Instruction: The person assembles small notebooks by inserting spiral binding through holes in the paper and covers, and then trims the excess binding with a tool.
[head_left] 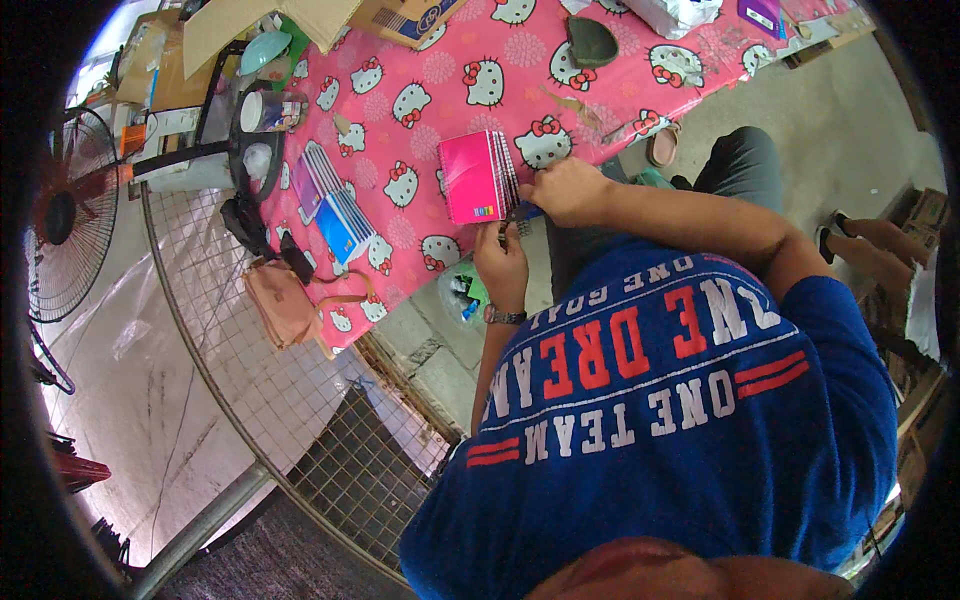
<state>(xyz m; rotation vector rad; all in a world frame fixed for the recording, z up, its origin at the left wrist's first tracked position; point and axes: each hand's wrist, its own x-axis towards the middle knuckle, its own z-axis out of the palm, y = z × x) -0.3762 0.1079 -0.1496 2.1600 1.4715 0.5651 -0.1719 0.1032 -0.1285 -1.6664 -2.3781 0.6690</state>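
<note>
A fanned stack of pink spiral notebooks (470, 180) lies on the near edge of the table. My left hand (502, 268), with a watch on its wrist, reaches up to the stack's near edge, its fingers closed by the lower corner. From the right, my right hand (568, 195) meets the coil side with its fingers pinched together. Between the two hands is something small and dark, partly covered by my fingers. A bit of blue also shows under the right hand. To the left lies another fanned stack of spiral notebooks (345, 228), blue and purple.
A pink patterned tablecloth (440, 110) covers the table. A tan bag (282, 300) rests at its left corner, near a plastic cup (265, 112). Open cardboard boxes (400, 18) stand at the back. A fan (65, 215) and wire mesh (230, 330) are on the left.
</note>
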